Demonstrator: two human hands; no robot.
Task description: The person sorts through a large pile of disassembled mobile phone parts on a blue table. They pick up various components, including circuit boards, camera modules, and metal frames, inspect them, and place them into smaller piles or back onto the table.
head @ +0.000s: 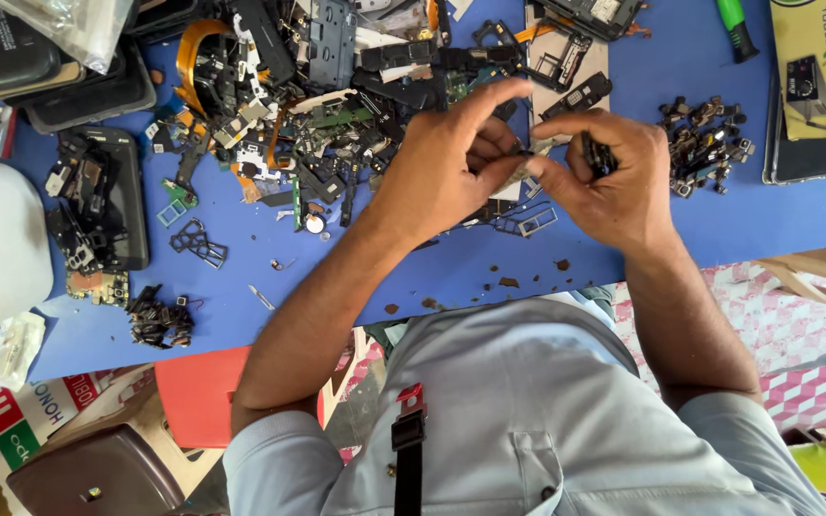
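**Two hands pinch small phone parts above a blue table**

While both forearms reach out over the near edge of the blue table (241, 248), the hands meet near its middle. The left hand (446, 162) is partly closed, its forefinger stretched up and its thumb and other fingertips pinching a thin pale strip (525, 170) that runs across to the other hand. The right hand (614, 177) is curled shut around a small black component (597, 153), gripped between thumb and fingers; its shape is mostly hidden. The two hands touch at the fingertips.

Just beyond them, toward the far edge, lies a large heap of dismantled phone parts (317, 96): black frames, green circuit boards, orange flex cables. A smaller pile of dark modules (705, 143) sits to the right of the right hand. A dark phone shell (117, 196) lies toward the left edge, with another small cluster of black pieces (157, 320) near the near-left corner. A green-handled screwdriver (736, 27) rests at the far edge.
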